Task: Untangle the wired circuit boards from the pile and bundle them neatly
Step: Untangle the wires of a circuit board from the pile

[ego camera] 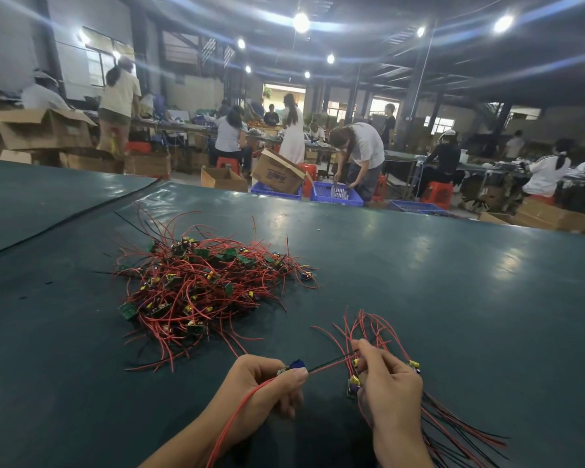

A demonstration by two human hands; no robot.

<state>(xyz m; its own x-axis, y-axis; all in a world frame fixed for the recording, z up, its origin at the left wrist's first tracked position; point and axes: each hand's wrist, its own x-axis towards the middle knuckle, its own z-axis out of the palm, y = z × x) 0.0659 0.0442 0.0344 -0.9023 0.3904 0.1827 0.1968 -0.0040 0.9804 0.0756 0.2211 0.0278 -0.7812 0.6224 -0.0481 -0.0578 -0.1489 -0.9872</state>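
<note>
The left hand pinches one small board; the right hand clasps a bunch of wired boards, perhaps four, near the pile.

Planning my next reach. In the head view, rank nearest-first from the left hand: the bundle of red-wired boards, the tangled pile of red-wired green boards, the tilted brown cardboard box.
1. Bundle of red-wired boards: just right, in the right hand.
2. Tangled pile of red-wired green boards: ahead on the green table.
3. Tilted brown cardboard box: beyond the table's far edge.
</note>
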